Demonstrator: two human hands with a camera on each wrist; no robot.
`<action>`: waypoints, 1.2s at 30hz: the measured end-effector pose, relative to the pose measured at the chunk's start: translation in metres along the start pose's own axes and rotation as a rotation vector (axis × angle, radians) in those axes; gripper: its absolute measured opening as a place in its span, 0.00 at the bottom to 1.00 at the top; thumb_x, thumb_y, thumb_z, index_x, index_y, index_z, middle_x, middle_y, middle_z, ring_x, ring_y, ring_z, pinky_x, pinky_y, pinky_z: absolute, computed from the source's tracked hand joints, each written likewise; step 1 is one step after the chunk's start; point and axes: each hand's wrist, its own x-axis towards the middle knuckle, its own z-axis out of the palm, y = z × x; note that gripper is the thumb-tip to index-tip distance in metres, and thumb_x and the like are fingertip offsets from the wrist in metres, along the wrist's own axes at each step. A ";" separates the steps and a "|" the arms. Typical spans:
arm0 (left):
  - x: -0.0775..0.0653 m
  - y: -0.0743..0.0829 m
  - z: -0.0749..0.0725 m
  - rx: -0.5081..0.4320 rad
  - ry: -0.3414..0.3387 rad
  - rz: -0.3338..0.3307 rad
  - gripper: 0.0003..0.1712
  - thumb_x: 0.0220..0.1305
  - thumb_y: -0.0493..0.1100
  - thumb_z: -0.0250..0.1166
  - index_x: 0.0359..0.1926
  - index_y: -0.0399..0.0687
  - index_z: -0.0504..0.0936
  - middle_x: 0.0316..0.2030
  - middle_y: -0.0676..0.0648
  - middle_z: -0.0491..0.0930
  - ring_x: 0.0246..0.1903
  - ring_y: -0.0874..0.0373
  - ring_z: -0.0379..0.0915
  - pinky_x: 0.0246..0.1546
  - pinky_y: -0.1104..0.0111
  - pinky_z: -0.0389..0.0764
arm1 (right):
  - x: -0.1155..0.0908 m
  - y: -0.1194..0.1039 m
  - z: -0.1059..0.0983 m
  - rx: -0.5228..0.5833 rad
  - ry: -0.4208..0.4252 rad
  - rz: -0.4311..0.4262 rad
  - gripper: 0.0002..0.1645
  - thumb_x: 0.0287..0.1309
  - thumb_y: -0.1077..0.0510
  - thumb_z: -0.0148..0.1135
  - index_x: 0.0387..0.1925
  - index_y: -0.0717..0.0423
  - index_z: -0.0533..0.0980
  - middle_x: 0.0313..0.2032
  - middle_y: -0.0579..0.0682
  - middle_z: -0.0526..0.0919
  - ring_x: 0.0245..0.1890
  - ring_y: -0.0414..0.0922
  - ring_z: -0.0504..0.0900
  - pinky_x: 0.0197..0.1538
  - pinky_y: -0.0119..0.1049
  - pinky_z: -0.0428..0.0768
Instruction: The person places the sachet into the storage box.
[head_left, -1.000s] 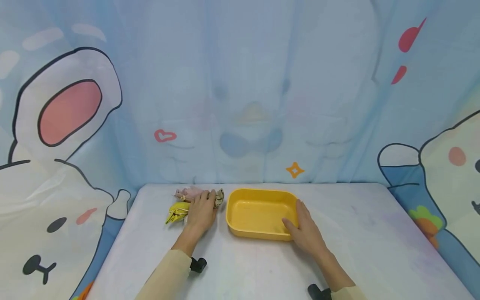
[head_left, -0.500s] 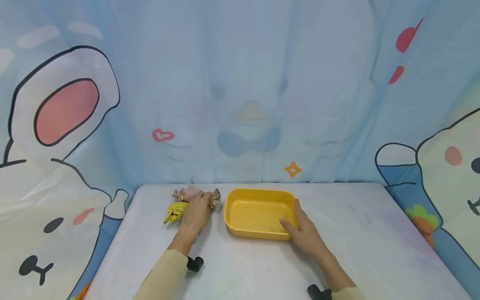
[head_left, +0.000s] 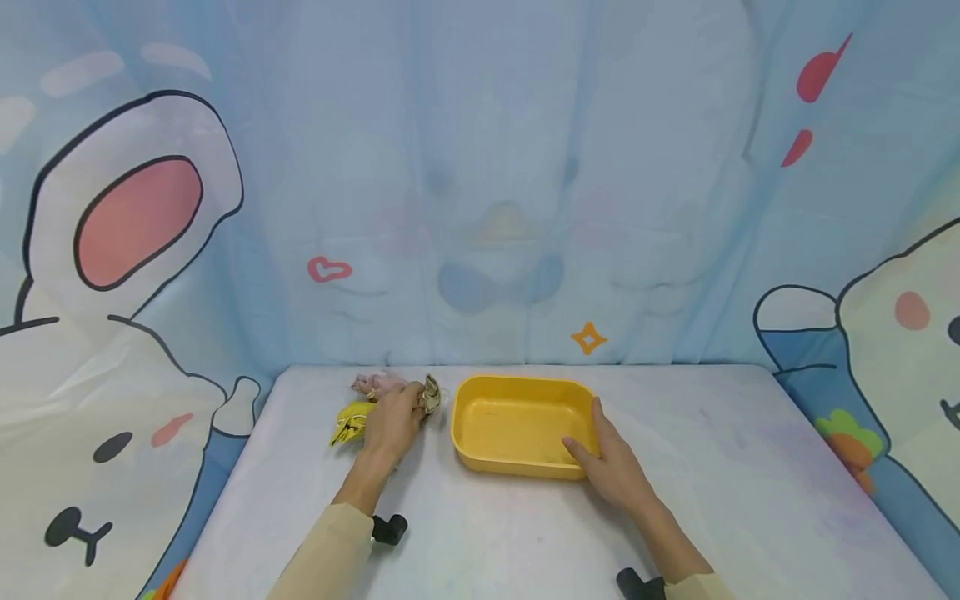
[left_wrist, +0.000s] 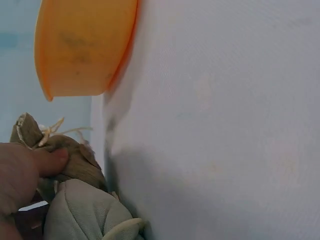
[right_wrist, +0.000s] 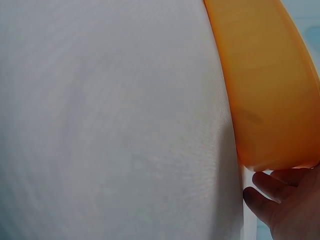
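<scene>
My left hand [head_left: 392, 423] pinches a brown cloth pouch [left_wrist: 77, 160] tied with thin pale string, its thumb pressed on the cloth in the left wrist view. Just below that one sits a grey-beige cloth pouch [left_wrist: 90, 210], close to the fingers. A yellow pouch [head_left: 351, 423] and a pink pouch [head_left: 375, 386] lie beside and behind this hand on the table. My right hand [head_left: 618, 462] holds the right end of a yellow plastic tray [head_left: 517, 468]: the thumb reaches over the rim, and the fingers lie along the outer wall.
The white-covered table [head_left: 510, 542] ends at a light-blue cartoon curtain [head_left: 495, 167] at the back. A narrow gap parts the pouches from the tray's left end. Dark wrist mounts are strapped below both hands.
The left hand has drawn slightly left, its fingers now bent onto the brown pouch, which shifted left a little with it. The right hand and tray stay where they were.
</scene>
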 end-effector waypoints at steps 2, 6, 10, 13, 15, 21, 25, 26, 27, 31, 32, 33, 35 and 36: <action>0.000 0.000 -0.001 -0.024 0.042 0.029 0.13 0.70 0.39 0.68 0.54 0.52 0.84 0.46 0.44 0.86 0.42 0.44 0.86 0.39 0.49 0.86 | 0.000 0.000 0.000 0.000 0.003 -0.002 0.61 0.74 0.30 0.51 0.83 0.60 0.33 0.82 0.67 0.45 0.81 0.67 0.48 0.79 0.65 0.51; 0.002 0.005 -0.003 -0.100 0.112 0.075 0.18 0.70 0.39 0.68 0.59 0.51 0.83 0.49 0.44 0.87 0.48 0.46 0.85 0.48 0.50 0.86 | 0.000 0.000 -0.001 -0.006 0.008 -0.002 0.61 0.74 0.30 0.51 0.83 0.60 0.33 0.82 0.68 0.46 0.81 0.67 0.49 0.79 0.65 0.52; 0.004 0.012 -0.005 -0.203 0.142 0.087 0.21 0.69 0.39 0.68 0.62 0.48 0.83 0.53 0.43 0.87 0.54 0.45 0.84 0.56 0.51 0.84 | -0.001 0.000 -0.001 -0.015 0.008 0.014 0.61 0.74 0.30 0.51 0.83 0.60 0.33 0.82 0.68 0.45 0.81 0.67 0.49 0.79 0.65 0.52; 0.005 0.017 -0.006 -0.251 0.160 0.089 0.21 0.68 0.38 0.68 0.61 0.48 0.83 0.53 0.42 0.87 0.54 0.46 0.84 0.56 0.51 0.84 | -0.001 -0.001 -0.001 -0.013 0.003 0.028 0.61 0.74 0.30 0.51 0.83 0.59 0.32 0.82 0.67 0.45 0.81 0.67 0.48 0.79 0.65 0.51; 0.006 0.020 -0.007 -0.273 0.169 0.097 0.21 0.67 0.37 0.68 0.60 0.48 0.84 0.52 0.42 0.87 0.52 0.46 0.85 0.54 0.51 0.85 | -0.001 -0.002 -0.001 -0.008 0.001 0.034 0.61 0.74 0.30 0.51 0.83 0.58 0.32 0.82 0.67 0.45 0.81 0.67 0.48 0.80 0.65 0.51; 0.006 0.032 -0.009 -0.349 0.184 0.145 0.20 0.65 0.35 0.69 0.59 0.45 0.84 0.49 0.40 0.87 0.44 0.50 0.84 0.43 0.57 0.86 | -0.002 -0.004 -0.001 -0.006 0.005 0.042 0.60 0.74 0.31 0.52 0.83 0.59 0.32 0.82 0.67 0.45 0.81 0.67 0.48 0.80 0.64 0.51; 0.006 0.042 -0.008 -0.409 0.175 0.171 0.21 0.66 0.34 0.69 0.59 0.43 0.84 0.52 0.39 0.87 0.45 0.50 0.85 0.39 0.61 0.88 | -0.002 -0.004 0.000 0.001 0.008 0.049 0.60 0.74 0.31 0.52 0.83 0.58 0.32 0.82 0.67 0.44 0.81 0.66 0.47 0.80 0.64 0.50; 0.006 0.045 -0.008 -0.422 0.164 0.173 0.21 0.66 0.34 0.69 0.60 0.43 0.84 0.53 0.39 0.87 0.46 0.50 0.85 0.40 0.62 0.88 | -0.002 -0.004 0.001 0.001 0.009 0.051 0.60 0.74 0.31 0.52 0.83 0.57 0.32 0.82 0.67 0.44 0.81 0.66 0.47 0.80 0.64 0.50; 0.006 0.048 -0.007 -0.439 0.152 0.176 0.21 0.67 0.35 0.68 0.60 0.43 0.84 0.53 0.39 0.87 0.47 0.50 0.85 0.39 0.63 0.88 | -0.002 -0.004 0.001 0.001 0.010 0.052 0.59 0.75 0.32 0.51 0.83 0.57 0.32 0.82 0.66 0.44 0.81 0.66 0.47 0.80 0.64 0.50; 0.005 0.058 -0.004 -0.460 0.119 0.195 0.22 0.69 0.36 0.67 0.62 0.42 0.83 0.55 0.40 0.86 0.50 0.49 0.86 0.41 0.63 0.89 | -0.002 -0.004 0.001 0.007 0.009 0.052 0.59 0.75 0.32 0.51 0.83 0.57 0.32 0.82 0.66 0.44 0.82 0.66 0.47 0.80 0.64 0.50; 0.005 0.060 -0.003 -0.457 0.110 0.198 0.22 0.69 0.37 0.67 0.63 0.42 0.83 0.56 0.40 0.86 0.51 0.49 0.86 0.42 0.63 0.89 | -0.002 -0.005 0.001 0.008 0.007 0.052 0.59 0.75 0.32 0.51 0.83 0.57 0.32 0.82 0.66 0.45 0.81 0.66 0.47 0.80 0.64 0.50; 0.005 0.062 -0.001 -0.455 0.104 0.203 0.22 0.70 0.37 0.67 0.64 0.42 0.83 0.57 0.40 0.86 0.52 0.48 0.86 0.43 0.62 0.89 | -0.002 -0.005 0.001 0.009 0.006 0.052 0.59 0.75 0.32 0.51 0.83 0.57 0.32 0.82 0.66 0.45 0.81 0.66 0.47 0.80 0.64 0.50; 0.005 0.067 0.001 -0.453 0.082 0.207 0.23 0.71 0.38 0.67 0.65 0.42 0.82 0.58 0.40 0.86 0.53 0.49 0.86 0.45 0.61 0.89 | -0.002 -0.005 0.001 0.016 0.005 0.053 0.59 0.75 0.32 0.52 0.83 0.56 0.32 0.82 0.67 0.45 0.81 0.66 0.47 0.80 0.64 0.50; 0.006 0.070 0.002 -0.454 0.067 0.206 0.23 0.71 0.39 0.66 0.66 0.43 0.81 0.58 0.41 0.85 0.53 0.49 0.86 0.46 0.60 0.89 | -0.002 -0.005 0.002 0.018 0.006 0.053 0.59 0.75 0.32 0.52 0.83 0.56 0.32 0.82 0.66 0.45 0.81 0.66 0.47 0.80 0.64 0.50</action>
